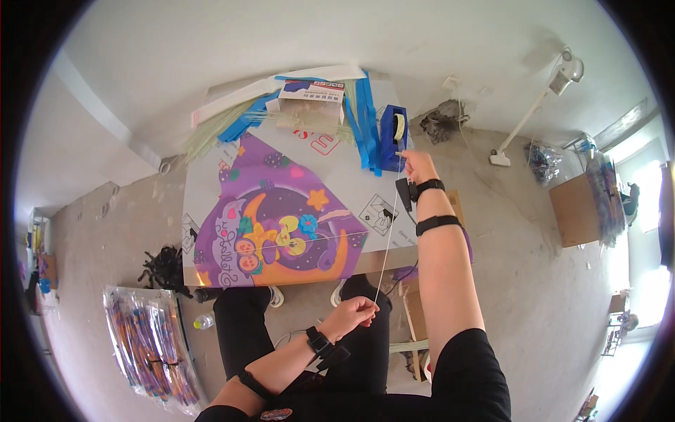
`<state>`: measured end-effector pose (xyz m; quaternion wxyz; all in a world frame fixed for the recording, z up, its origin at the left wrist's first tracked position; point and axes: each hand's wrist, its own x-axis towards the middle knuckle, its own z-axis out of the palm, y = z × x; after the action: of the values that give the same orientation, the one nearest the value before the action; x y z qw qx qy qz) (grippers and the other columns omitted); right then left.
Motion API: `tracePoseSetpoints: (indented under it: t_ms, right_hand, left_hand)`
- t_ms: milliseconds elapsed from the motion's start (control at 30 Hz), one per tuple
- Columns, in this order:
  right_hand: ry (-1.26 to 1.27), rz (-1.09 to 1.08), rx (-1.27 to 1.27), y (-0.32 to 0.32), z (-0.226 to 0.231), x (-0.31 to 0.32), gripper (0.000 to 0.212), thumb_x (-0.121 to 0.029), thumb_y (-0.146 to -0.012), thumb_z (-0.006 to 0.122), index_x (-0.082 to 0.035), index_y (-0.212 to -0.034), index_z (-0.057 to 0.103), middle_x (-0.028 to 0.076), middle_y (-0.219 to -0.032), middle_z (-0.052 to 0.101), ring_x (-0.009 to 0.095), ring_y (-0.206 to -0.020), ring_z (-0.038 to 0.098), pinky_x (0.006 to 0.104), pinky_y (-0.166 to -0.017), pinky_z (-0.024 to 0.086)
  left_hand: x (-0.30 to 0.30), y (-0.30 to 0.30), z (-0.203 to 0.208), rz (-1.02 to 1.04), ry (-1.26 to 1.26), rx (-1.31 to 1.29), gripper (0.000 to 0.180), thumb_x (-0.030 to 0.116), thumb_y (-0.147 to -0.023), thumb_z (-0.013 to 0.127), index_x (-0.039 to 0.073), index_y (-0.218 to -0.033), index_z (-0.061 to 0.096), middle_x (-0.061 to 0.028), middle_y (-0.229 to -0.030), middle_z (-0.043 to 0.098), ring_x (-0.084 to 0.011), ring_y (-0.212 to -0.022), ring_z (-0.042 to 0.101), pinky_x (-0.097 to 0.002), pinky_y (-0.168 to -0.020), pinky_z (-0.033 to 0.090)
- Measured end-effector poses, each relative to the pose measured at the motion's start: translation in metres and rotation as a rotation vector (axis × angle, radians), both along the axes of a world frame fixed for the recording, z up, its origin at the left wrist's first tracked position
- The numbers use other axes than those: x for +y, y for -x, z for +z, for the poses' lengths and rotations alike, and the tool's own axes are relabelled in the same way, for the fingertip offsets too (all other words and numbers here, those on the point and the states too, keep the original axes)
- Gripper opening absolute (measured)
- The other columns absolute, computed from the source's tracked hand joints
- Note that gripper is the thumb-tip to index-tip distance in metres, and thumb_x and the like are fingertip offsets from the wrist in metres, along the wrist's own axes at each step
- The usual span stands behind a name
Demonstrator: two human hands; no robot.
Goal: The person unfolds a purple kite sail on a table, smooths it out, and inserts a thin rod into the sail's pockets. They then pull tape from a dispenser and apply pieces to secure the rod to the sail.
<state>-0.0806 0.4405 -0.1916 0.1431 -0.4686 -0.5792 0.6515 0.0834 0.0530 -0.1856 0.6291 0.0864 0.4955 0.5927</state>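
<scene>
Over the table's (351,184) right side slants a thin white strand (387,250), pinched low by the left hand (354,316) beyond the near edge; the right hand (420,167) curls beside the tape dispenser (387,133), its hold unclear. A hard tug might snag the strand there.

Rod (388,243): thin, white, slanting across the worktop's (355,186) near edge
Dispenser (387,144): blue, loaded with pale tape (399,128), near the far right corner
</scene>
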Motion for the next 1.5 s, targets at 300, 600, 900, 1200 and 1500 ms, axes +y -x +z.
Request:
tracePoseSetpoints:
  t_ms: [300, 600, 900, 1200, 1500]
  right_hand:
    - [0.010, -0.045, 0.145, -0.111, 0.003, -0.091, 0.012, -0.016, -0.079, 0.071, -0.009, -0.082, 0.061, 0.000, -0.079, 0.057, 0.014, -0.075, 0.054, 0.0316, -0.065, 0.045]
    - [0.227, -0.126, 0.254, -0.260, 0.037, -0.241, 0.009, -0.013, -0.087, 0.065, -0.008, -0.080, 0.062, 0.000, -0.080, 0.061, 0.011, -0.074, 0.056, 0.0257, -0.069, 0.045]
    - [0.235, -0.219, 0.260, -0.324, 0.032, -0.326, 0.011, -0.016, -0.086, 0.067, -0.007, -0.084, 0.063, -0.003, -0.078, 0.060, 0.007, -0.071, 0.052, 0.0234, -0.065, 0.041]
    - [0.233, -0.179, 0.276, -0.332, 0.021, -0.325, 0.013, -0.018, -0.086, 0.067, -0.006, -0.087, 0.063, -0.001, -0.081, 0.061, 0.008, -0.074, 0.055, 0.0230, -0.067, 0.042]
    - [0.234, -0.179, 0.364, -0.326, 0.051, -0.325, 0.008, -0.013, -0.086, 0.067, -0.005, -0.086, 0.063, 0.000, -0.081, 0.062, 0.010, -0.076, 0.056, 0.0244, -0.069, 0.044]
  left_hand:
    - [0.011, -0.011, 0.001, 0.020, -0.036, 0.045, 0.015, 0.015, -0.094, 0.057, 0.002, -0.102, 0.059, -0.0005, -0.083, 0.058, -0.0070, -0.070, 0.057, -0.0233, -0.070, 0.051]
    - [0.019, -0.009, -0.029, 0.023, -0.123, 0.010, 0.013, 0.016, -0.094, 0.058, 0.005, -0.101, 0.059, 0.0001, -0.083, 0.059, -0.0074, -0.070, 0.056, -0.0232, -0.069, 0.049]
    - [0.031, -0.008, -0.015, 0.071, -0.077, -0.031, 0.015, 0.013, -0.094, 0.058, 0.002, -0.104, 0.059, -0.0017, -0.085, 0.060, -0.0110, -0.073, 0.058, -0.0246, -0.072, 0.050]
    - [0.031, -0.014, -0.007, 0.071, -0.092, -0.036, 0.016, 0.014, -0.094, 0.059, 0.003, -0.105, 0.060, -0.0007, -0.086, 0.061, -0.0100, -0.073, 0.060, -0.0246, -0.070, 0.051]
    - [-0.019, -0.002, 0.010, 0.048, -0.058, -0.075, 0.014, 0.017, -0.095, 0.056, 0.006, -0.104, 0.058, 0.0024, -0.082, 0.060, -0.0070, -0.071, 0.059, -0.0245, -0.071, 0.052]
